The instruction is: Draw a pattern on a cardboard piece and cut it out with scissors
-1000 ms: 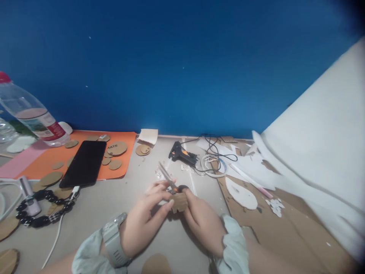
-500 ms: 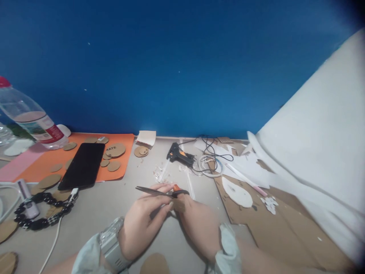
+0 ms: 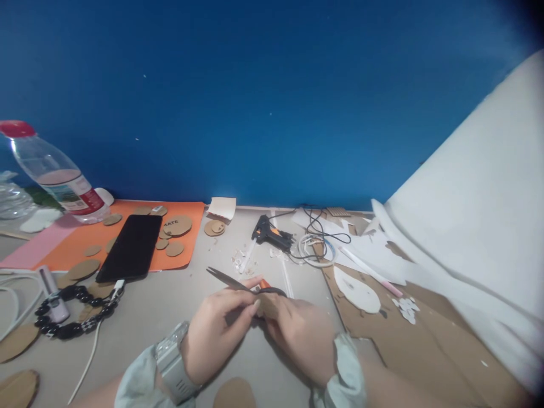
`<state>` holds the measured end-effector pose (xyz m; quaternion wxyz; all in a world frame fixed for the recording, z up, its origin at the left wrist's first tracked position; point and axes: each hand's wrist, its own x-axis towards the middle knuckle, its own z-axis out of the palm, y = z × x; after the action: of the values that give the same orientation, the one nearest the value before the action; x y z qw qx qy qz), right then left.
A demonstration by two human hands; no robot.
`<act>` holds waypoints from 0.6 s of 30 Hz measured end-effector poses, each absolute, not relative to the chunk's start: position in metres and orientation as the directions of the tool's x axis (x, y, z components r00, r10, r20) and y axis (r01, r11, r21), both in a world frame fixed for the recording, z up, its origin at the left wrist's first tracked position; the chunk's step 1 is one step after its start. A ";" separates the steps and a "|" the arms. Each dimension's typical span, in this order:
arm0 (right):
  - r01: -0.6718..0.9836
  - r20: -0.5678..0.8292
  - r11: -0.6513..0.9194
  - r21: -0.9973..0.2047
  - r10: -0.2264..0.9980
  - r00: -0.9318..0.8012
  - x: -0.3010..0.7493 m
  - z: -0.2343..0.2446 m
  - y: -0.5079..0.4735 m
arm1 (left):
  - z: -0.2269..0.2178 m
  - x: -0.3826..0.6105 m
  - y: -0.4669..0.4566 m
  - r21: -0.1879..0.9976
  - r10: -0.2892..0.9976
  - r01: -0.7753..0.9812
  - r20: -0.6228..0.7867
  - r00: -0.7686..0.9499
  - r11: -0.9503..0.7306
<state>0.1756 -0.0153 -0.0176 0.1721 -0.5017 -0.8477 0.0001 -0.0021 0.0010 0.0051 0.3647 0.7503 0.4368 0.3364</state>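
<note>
the two bare hands work close together over the tabletop; since a second ago the right hand has rolled, so its back faces up more. the scissors have swung with it: their blades pointed mostly away from the person and now point left, past the left hand. the small cardboard piece, broad side showing earlier, is now mostly covered by fingers. the left thumb and fingers pinch it from one side; the right hand is closed around the scissors' handles, its fingers against the piece. the blades sit off the cardboard, so this looks like handling between cuts.

beyond is a blue wall, with a large white panel slanting at right. on the grey tabletop, a brown cardboard sheet covers the right side and orange paper the far left. a red-capped bottle stands there, near a black phone plugged into a white cable. a black bead bracelet lies nearer; a glue gun rests beyond the hands. smallest are scattered cardboard discs and white paper scraps.
</note>
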 end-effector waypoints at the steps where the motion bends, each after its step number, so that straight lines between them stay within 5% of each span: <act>1: 0.850 0.297 0.510 -0.136 0.839 -0.456 0.177 -0.018 -0.015 | 0.005 -0.002 0.001 0.857 0.899 0.383 0.182 0.399 -0.344; 7: 0.898 0.267 0.413 -0.151 0.892 -0.365 0.180 -0.020 -0.011 | 0.005 -0.002 -0.001 0.884 0.885 0.305 0.212 0.414 -0.355; 11: 0.899 0.220 0.429 -0.091 0.889 -0.402 0.182 -0.018 -0.007 | 0.003 -0.003 0.002 0.895 0.928 0.300 0.250 0.277 -0.330; 18: 0.897 0.090 0.432 0.092 0.894 -0.439 0.185 -0.005 -0.009 | 0.003 -0.001 0.011 0.993 0.967 0.109 0.023 0.255 -0.053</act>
<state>0.1845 -0.0091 -0.0053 0.0136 -0.5293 -0.8460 -0.0632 -0.0011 0.0111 0.0032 0.5203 0.5971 0.4505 0.4120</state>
